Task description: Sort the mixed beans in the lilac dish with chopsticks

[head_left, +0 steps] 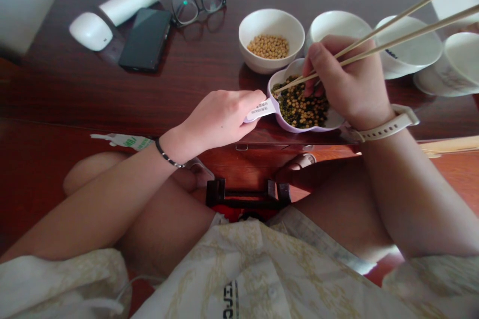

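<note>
My left hand [228, 114] is closed around the labelled handle of a lilac, scallop-edged bowl [295, 128] at the table's front edge. Inside it lies a mix of yellow soybeans and small dark green beans [305, 109]. Over the bowl, my right hand [348, 79] grips a pair of long wooden chopsticks [396, 42], their tips down among the beans at the bowl's left side. Whether a bean is between the tips I cannot tell. Just behind stands a white bowl [271, 62] with soybeans [268, 47] in it.
More white bowls [339, 22] [407, 47] and a white cup [458, 62] stand along the right. Glasses [198, 2], a black phone-like slab [145, 40], a white cylinder [130, 1] and a white rounded object [91, 31] lie at the back left of the dark table [202, 65].
</note>
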A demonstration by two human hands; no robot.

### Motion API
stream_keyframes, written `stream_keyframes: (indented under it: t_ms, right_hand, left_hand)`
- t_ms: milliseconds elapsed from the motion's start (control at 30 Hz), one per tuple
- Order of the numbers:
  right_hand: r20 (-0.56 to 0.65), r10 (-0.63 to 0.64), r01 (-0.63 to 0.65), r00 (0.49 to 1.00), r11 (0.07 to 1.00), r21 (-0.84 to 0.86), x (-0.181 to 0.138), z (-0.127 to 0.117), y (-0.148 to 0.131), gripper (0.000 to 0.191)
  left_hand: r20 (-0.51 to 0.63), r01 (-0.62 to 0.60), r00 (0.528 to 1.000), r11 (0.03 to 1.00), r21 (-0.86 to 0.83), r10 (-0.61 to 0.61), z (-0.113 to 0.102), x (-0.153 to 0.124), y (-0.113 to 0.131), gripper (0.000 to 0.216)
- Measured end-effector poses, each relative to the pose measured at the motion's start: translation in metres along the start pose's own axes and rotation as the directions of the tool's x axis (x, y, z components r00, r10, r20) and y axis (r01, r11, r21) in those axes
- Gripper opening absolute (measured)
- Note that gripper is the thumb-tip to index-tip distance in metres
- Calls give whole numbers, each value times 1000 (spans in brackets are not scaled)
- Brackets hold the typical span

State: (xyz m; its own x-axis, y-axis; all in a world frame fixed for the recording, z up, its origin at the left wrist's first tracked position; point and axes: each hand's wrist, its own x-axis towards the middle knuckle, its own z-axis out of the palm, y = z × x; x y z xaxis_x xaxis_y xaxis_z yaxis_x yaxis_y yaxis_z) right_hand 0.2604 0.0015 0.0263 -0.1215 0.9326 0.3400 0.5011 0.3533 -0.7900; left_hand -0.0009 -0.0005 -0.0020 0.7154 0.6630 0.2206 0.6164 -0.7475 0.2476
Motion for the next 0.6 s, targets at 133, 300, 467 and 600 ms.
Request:
stream_keyframes:
  t_ms: [133,300,467,600]
  right_hand:
    - [-14,-14,14,1000,1000,-2,0,0,0,49]
    - [-14,-13,12,1000,1000,-14,0,-1,1,47]
    - [-28,-31,31,999,1000,-2,-1,1,0,43]
    - [-30,-26,25,999,1000,-15,-2,3,-1,41]
  left_hand:
    - [11,21,1000,998,-52,-21,0,0,0,28]
    - [22,30,999,998,-49,-29,-1,0,2,26]
    - [41,50,998,996,-77,-47,-1,0,1,27]
    - [42,46,998,995,-85,-43,-1,0,1,28]
